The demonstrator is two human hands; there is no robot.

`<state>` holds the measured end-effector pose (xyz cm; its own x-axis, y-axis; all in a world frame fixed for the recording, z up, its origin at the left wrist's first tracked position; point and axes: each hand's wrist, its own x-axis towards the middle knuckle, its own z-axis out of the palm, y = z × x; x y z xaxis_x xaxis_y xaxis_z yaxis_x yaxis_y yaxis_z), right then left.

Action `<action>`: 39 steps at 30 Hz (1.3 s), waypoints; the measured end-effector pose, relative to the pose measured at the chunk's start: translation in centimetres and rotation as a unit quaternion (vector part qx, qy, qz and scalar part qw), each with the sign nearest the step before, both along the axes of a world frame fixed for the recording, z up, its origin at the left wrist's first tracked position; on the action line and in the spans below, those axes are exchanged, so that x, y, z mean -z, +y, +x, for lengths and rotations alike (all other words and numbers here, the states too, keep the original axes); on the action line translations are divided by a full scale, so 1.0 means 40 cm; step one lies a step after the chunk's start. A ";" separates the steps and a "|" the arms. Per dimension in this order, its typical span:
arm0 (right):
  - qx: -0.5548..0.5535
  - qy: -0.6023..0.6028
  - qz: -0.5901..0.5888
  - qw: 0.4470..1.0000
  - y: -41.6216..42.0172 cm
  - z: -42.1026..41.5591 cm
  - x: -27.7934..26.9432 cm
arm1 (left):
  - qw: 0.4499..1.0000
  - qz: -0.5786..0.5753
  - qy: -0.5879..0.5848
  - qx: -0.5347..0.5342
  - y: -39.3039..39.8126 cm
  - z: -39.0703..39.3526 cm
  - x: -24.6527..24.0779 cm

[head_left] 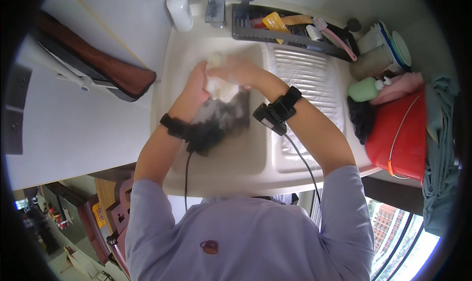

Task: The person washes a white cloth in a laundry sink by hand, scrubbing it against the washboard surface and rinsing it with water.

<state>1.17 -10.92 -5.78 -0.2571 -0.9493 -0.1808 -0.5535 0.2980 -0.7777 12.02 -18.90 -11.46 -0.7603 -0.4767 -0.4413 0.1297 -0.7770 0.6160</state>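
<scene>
My left hand (197,82) and my right hand (238,71) are both on a bunched white cloth (222,90), held over the basin of a cream laundry sink (236,161). The left grips it from the left side. My right hand lies across its upper part and is blurred, so its fingers are hard to make out. Under them, a dark grey and black cloth (234,113) lies in the basin, partly hidden by my left wrist strap. A ribbed washboard surface (302,74) with wet, whitish patches adjoins the basin on the right.
Behind the basin stand a white bottle (180,11), a grey faucet (215,10) and a black rack (254,32) with brushes. To the right are a green pump bottle (363,90) and a red bucket (396,133). A padded board (110,67) leans at left. Cables trail from both wrist straps.
</scene>
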 end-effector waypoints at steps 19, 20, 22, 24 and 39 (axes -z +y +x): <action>-0.198 -0.395 -0.014 0.897 -0.369 -0.056 -0.184 | 0.992 -0.027 -0.072 -0.104 -0.108 -0.030 0.162; -0.197 -0.403 -0.015 0.893 -0.385 -0.056 -0.179 | 0.991 -0.028 -0.080 -0.101 -0.109 -0.034 0.162; -0.205 -0.420 -0.003 0.884 -0.398 -0.040 -0.181 | 0.992 -0.007 -0.059 -0.113 -0.121 -0.047 0.196; -0.221 -0.432 0.003 0.874 -0.422 -0.033 -0.172 | 0.992 0.002 -0.062 -0.110 -0.131 -0.059 0.216; -0.288 -0.283 0.008 0.915 -0.505 -0.096 -0.207 | 0.989 -0.001 -0.100 -0.108 -0.133 -0.098 0.209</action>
<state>-2.69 -31.12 2.50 0.4246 -0.8938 -0.1441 -0.1311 0.0968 -0.9866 8.08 -24.21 -19.81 -0.5392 -0.6186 -0.5715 0.1679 -0.7440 0.6468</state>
